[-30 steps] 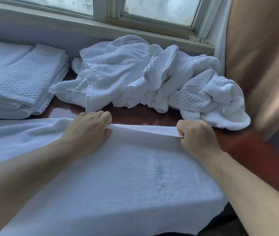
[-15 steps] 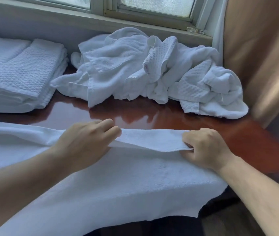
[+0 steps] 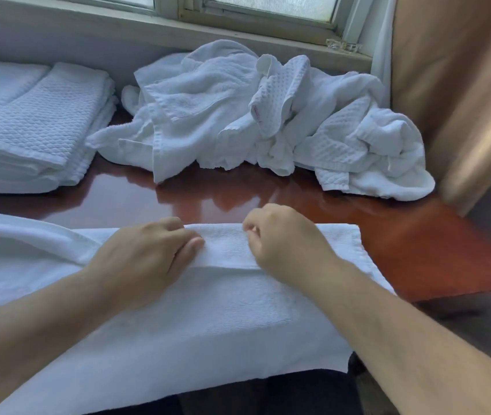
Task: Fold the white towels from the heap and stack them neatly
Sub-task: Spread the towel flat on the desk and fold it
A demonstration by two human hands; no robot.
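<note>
Head view. The towel lies directly under both grips, spread on the surface. Its long axis runs left to right. Its left part passes out of view, and its near edge hangs over the near edge of the surface. A narrow band along the far edge is turned back onto the towel. The right end of the band lies flat, to the right of both grips.

My left grip rests on the left part of the band, palm down. The fingers are curled over the cloth and hold it, and the thumb points right. My right grip sits just beside it on the right, knuckles up and fingers curled tight. Thumb and forefinger appear to pinch the band at its far edge. The two grips are close together but not touching. Both forearms enter from the near side and converge.

The heap lies far, centre to right, below the window, well apart from both grips. The right grip is the nearer one. The stack lies far left, nearer the left grip.

Judgement: the lengthwise fold is in hand. The coming move must carry the band across the long axis and keep it parallel to that axis. With the grips this close, the outer ends of the band may lag or skew.
</note>
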